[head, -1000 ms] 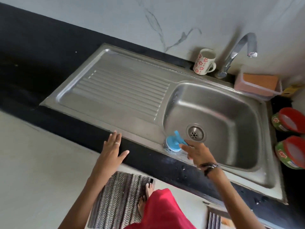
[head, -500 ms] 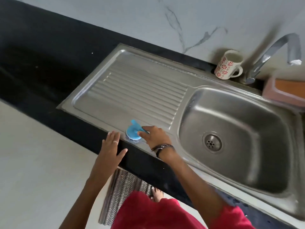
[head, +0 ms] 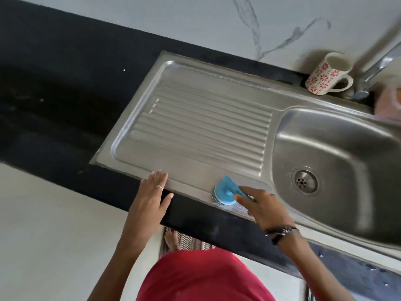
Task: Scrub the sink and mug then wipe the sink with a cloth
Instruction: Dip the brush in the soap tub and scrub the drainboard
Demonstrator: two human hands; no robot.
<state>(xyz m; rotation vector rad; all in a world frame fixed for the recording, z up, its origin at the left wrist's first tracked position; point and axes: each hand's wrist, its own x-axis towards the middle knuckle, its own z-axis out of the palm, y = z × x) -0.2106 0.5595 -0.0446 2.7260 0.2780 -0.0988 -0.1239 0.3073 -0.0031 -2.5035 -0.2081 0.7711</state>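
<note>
A steel sink (head: 334, 161) with a ribbed drainboard (head: 201, 127) is set in a black counter. My right hand (head: 263, 206) grips the handle of a round blue scrubber (head: 224, 193), which presses on the sink's front rim just left of the bowl. Foam shows under the scrubber. My left hand (head: 152, 195) rests flat on the rim's front edge, fingers straight, a ring on one finger. A white mug (head: 325, 76) with red flowers stands upright at the back, beside the tap.
A chrome tap (head: 377, 68) rises at the back right, next to a pink tub (head: 388, 101) cut by the frame edge. The black counter (head: 65, 94) runs off to the left. A striped floor mat (head: 186, 241) lies below the counter.
My right hand first carried the scrubber left from the bowl's front edge onto the drainboard rim, then back to the right along the rim. My left hand stayed on the front edge. The view shifted left.
</note>
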